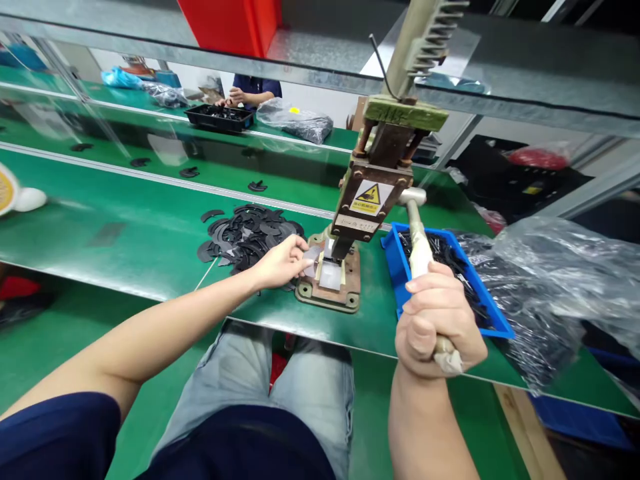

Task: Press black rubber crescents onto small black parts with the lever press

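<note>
With thumb and fingers pinched, my left hand point(286, 262) holds a thin, dark curved piece point(312, 260) at the base of the hand press point(373, 190). The piece reaches in beside the press ram, over the metal base plate point(327, 300); its inner end is hidden. My right hand point(440, 320) is wrapped round the press's lever handle point(419, 243), which is covered in pale tape. Left of the press lies a heap of black curved pieces point(250, 233), close behind my left hand. A pale block point(331, 275) sits on the base under the ram.
A blue bin point(399, 277) of small black parts stands right of the press, with clear plastic bags point(540, 280) beyond it. A metal shelf carrying a red bin point(233, 23) hangs above. Across the bench a co-worker's hands point(235, 98) are at a black tray point(220, 119).
</note>
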Available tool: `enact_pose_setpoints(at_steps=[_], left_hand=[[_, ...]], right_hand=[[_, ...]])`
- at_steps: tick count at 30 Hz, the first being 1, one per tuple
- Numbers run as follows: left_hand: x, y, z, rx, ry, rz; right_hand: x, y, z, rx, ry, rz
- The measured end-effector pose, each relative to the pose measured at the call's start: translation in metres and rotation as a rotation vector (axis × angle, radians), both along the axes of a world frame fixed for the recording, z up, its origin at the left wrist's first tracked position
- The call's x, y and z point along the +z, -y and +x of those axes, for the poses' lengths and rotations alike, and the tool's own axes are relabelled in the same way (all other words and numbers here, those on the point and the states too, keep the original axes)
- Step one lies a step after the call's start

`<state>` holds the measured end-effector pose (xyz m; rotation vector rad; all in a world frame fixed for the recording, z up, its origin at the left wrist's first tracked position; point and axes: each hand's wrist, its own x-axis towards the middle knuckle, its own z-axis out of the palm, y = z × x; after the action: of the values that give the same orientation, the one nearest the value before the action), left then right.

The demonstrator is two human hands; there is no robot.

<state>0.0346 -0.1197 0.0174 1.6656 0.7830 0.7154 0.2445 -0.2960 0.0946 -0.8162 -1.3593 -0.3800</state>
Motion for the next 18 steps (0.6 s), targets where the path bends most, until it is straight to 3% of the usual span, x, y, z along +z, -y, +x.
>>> enact_pose_setpoints(at_steps=[3, 7, 18], left_hand=[[0.001, -0.016, 0.025, -0.041, 0.027, -0.230], [0.010, -0.026, 0.042, -0.094, -0.056, -0.380], [0.012, -0.036, 0.053, -0.137, -0.195, -0.390]], right_hand=[[0.000, 0.002, 0.001, 0.012, 0.005, -0.015], [-0.001, 0.002, 0.002, 0.020, 0.010, -0.021], [-0.001, 0.003, 0.007, 0.010, 0.071, -0.035]])
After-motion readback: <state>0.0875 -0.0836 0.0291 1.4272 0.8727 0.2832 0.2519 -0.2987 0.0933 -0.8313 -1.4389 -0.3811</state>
